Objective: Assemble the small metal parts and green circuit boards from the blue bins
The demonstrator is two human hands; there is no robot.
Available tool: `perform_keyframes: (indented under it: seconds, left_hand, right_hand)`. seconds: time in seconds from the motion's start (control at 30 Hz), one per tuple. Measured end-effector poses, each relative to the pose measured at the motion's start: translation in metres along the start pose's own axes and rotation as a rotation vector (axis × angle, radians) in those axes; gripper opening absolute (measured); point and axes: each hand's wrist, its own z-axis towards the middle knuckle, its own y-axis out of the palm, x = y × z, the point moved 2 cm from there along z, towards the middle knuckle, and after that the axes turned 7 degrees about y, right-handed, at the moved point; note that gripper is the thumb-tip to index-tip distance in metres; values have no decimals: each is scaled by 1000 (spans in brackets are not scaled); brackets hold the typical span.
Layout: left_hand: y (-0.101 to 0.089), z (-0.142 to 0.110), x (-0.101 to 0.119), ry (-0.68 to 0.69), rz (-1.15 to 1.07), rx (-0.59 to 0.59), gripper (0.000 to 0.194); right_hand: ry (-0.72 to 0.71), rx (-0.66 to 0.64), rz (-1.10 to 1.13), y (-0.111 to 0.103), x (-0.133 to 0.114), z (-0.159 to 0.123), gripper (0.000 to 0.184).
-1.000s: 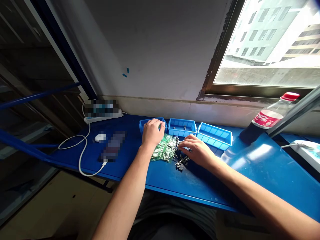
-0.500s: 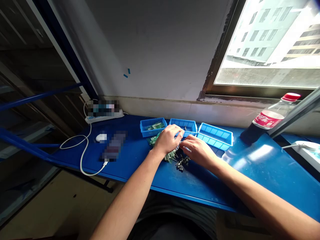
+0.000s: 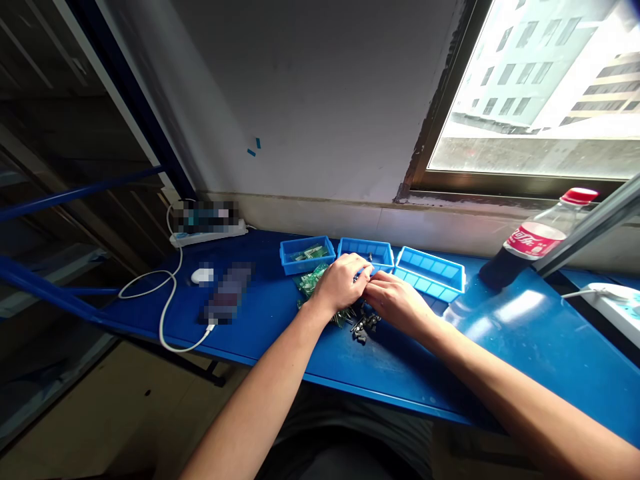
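Both bare hands meet above a blue tabletop (image 3: pixel 450 373), the left hand (image 3: pixel 340 283) having swung away from the left tray (image 3: pixel 307 268) to join the right hand (image 3: pixel 397 300) just in front of the middle tray (image 3: pixel 367 244). The move brings the two sets of fingertips together, with both hands now at one spot instead of two. Fingers on each are bent inward and close together; whether they grasp a small part cannot be told, as the knuckles hide what lies between them. Beneath and beside the left hand sits a green plastic bag (image 3: pixel 311 281) with slim metal pieces, partly covered by the palm. Loose dark metal fittings (image 3: pixel 361 327) lie in a heap on the tabletop, nearer the wearer than the fingers. Green packets (image 3: pixel 313 253) rest in the left tray, now in plain view, while a small fitting (image 3: pixel 371 257) shows in the middle one. The right tray (image 3: pixel 430 283) stands beside it, with a cola bottle (image 3: pixel 533 240) farther right.
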Motion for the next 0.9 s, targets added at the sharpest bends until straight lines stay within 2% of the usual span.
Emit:
perform_keyframes:
  seconds: [0.17, 0.5, 0.9]
  left_hand:
    - [0, 0, 0, 7, 3, 12, 25]
    - [-1, 0, 0, 0, 17, 16, 24]
    - [-2, 0, 1, -9, 11, 15, 25]
  right_hand:
    - [18, 63, 3, 0, -2, 0, 13]
    - [-25, 26, 70, 6, -2, 4, 27]
    - [51, 32, -20, 9, 4, 6, 22]
